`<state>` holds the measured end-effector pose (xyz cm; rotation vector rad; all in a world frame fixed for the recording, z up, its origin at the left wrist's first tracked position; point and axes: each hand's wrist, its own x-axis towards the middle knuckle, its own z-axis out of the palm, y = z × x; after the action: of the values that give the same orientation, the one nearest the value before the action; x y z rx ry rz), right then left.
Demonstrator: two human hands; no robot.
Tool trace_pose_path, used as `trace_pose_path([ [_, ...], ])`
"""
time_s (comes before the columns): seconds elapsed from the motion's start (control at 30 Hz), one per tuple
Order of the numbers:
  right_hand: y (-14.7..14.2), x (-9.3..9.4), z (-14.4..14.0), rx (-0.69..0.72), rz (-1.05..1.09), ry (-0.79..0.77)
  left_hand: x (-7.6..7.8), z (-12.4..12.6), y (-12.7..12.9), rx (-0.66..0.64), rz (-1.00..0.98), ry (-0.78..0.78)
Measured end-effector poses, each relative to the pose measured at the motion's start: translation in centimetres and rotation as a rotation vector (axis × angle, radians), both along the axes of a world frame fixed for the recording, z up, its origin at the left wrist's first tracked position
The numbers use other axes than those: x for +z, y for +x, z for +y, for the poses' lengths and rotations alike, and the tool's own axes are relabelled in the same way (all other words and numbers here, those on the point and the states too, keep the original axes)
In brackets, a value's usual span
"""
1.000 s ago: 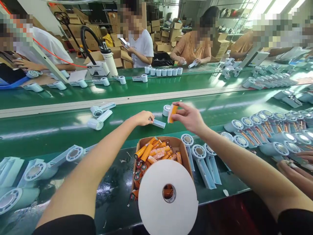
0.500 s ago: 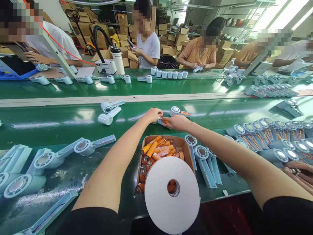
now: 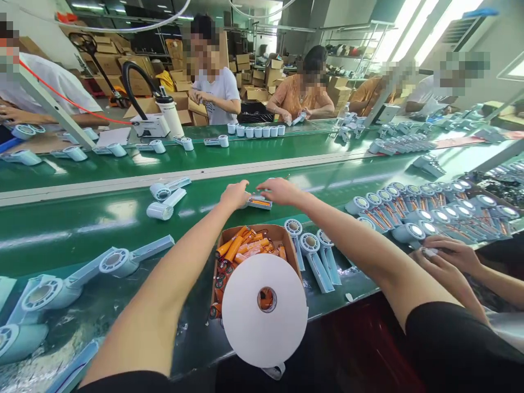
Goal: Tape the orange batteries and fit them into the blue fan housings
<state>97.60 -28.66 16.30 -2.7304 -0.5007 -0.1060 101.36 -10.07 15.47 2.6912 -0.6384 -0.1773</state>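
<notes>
Both arms are reaching out over the green counter [image 3: 82, 218], and the hands are meeting at a pale blue fan handle [image 3: 259, 202] lying flat on the belt with an orange battery [image 3: 260, 202] sitting in its open trough. The left hand [image 3: 234, 194] is curling loosely at the handle's left end, knuckles up, fingers bearing on the part; how tightly they are closing I cannot tell from here. The right hand [image 3: 280, 190] is hovering palm down just over the handle's right end, fingertips bent toward the battery, touching or very nearly so.

Closer to the person, a cardboard box [image 3: 286, 236] is sitting on the counter, holding more orange batteries with red and black leads. A big white tape roll [image 3: 245, 322] is leaning across the box's near edge and hiding part of it. Just right of the box, three blue fan shells [image 3: 313, 254] are lying side by side, handles pointing toward the person. Farther right, a crowded row of fan housings [image 3: 421, 213] is resting on the belt, and a neighbour's two hands [image 3: 448, 256] are working beside it. Two more fan bodies [image 3: 166, 195] are lying well to the left.
</notes>
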Motion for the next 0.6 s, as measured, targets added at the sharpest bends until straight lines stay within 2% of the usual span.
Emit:
trace_pose_path([
  [0.07,-3.8,0.7,-2.2,-0.016,-0.057,0.107,1.9,1.4,-3.9,-0.092,-0.042,-0.051],
  [0.17,-11.7,0.7,-5.4,0.018,-0.057,0.265,3.8,4.9,-12.0,-0.388,0.018,-0.099],
  [0.23,-17.0,0.1,-6.7,0.045,-0.036,0.400,3.7,7.4,-17.4,-0.678,0.071,-0.068],
  [0.3,-21.0,-0.6,-7.0,0.037,-0.005,0.507,2.5,9.5,-21.5,-0.777,0.014,-0.003],
  [0.37,-23.7,-1.4,-6.6,0.010,0.025,0.582,1.0,11.1,-24.0,-0.751,-0.098,0.051],
  [0.43,-25.2,-2.1,-5.7,-0.021,0.035,0.688,0.1,12.4,-25.3,-0.702,-0.186,0.067],
  [0.53,-26.6,-2.9,-3.8,-0.077,0.075,0.906,0.5,14.3,-26.0,-0.595,-0.280,0.008],
  [0.6,-27.3,-3.3,-1.7,-0.036,0.186,1.004,0.9,15.4,-26.4,-0.461,-0.417,-0.072],
])
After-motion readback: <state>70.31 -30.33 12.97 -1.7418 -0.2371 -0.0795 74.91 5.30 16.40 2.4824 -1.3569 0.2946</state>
